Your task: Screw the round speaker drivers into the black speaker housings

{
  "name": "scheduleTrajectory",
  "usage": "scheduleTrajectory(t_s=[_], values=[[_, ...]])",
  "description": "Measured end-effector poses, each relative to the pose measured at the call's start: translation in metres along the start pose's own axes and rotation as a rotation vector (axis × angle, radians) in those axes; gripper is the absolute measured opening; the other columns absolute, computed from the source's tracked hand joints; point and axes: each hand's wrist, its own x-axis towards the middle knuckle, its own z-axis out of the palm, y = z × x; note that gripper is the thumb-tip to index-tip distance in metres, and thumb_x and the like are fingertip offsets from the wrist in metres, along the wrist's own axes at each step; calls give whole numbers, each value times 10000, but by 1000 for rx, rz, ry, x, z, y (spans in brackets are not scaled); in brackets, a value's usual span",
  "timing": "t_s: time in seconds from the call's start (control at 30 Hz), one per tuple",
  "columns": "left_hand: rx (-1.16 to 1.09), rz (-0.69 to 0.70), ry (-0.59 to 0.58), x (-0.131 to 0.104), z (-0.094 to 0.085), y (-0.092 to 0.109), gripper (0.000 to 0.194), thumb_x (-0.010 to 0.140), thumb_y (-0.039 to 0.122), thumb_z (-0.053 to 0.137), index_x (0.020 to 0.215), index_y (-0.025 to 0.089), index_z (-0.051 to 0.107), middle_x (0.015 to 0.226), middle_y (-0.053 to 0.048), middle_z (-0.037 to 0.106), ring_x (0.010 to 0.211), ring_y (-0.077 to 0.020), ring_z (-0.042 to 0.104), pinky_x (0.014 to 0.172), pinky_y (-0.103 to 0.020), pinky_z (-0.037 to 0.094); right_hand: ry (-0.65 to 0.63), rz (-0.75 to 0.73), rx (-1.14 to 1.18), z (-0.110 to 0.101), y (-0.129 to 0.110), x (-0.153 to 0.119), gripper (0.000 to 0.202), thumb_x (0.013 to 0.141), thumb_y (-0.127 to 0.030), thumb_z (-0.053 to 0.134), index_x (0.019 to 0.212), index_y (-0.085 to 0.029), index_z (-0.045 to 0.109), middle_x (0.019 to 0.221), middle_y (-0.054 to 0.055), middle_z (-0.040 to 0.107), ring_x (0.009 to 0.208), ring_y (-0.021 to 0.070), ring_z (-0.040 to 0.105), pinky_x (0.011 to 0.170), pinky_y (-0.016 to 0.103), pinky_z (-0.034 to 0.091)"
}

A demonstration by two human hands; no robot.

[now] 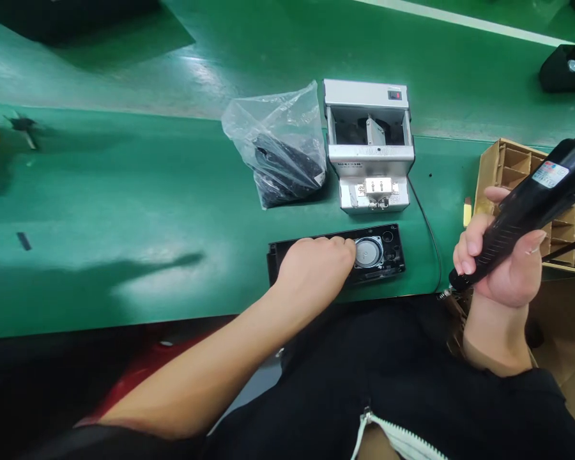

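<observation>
Here my right hand (512, 275) grips a black electric screwdriver (529, 204), its tip (444, 294) poking out below. My left hand (319, 259) curls over the black speaker housing (393, 259) beneath it; whether it pinches anything, I can't tell.

The only view looks forward and down from a head-worn camera onto the green surface (138, 172). It sits close, above the near edge, which crosses the frame's lower half.

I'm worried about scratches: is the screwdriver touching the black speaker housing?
Apart. The head view shows green tabletop between the tip of the screwdriver and the right end of the housing.
</observation>
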Motion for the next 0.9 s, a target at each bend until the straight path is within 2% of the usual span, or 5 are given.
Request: scheduleTrajectory(t_s=[0.13,0.3,0.53,0.77,0.9], values=[[-9,44,2,4,2,0,317,984,-8,604,965,155,876,978,-197,886,961,-382,893,786,-424,541,-4,-2,15,2,0,0,589,1003,-784,862,1364,-320,828,718,-82,720,401,106,551,355,251,477],[-4,67,5,8,6,-3,292,1001,21,629,960,167,878,987,-180,892,988,-358,894,813,-420,564,-22,17,42,1,4,-1,603,1009,-789,855,1370,-308,807,732,-84,718,423,106,578,382,242,497],[-40,57,80,5,4,-14,280,997,129,629,1141,172,865,1084,-163,902,969,-367,879,753,-422,590,-8,1,50,0,5,1,596,1009,-787,846,1350,-300,815,732,-84,725,423,102,576,390,235,490],[-139,145,101,-6,1,-30,172,925,126,664,939,226,803,1023,-99,834,851,-294,807,730,-388,563,17,11,52,2,7,8,573,1016,-788,828,1329,-307,829,710,-87,719,415,103,568,383,231,476],[-180,146,134,-20,3,-37,202,1067,246,668,903,230,786,1084,-103,812,889,-274,801,712,-367,556,9,1,41,5,10,9,522,1049,-746,799,1340,-316,849,714,-76,709,421,103,551,381,237,471]])
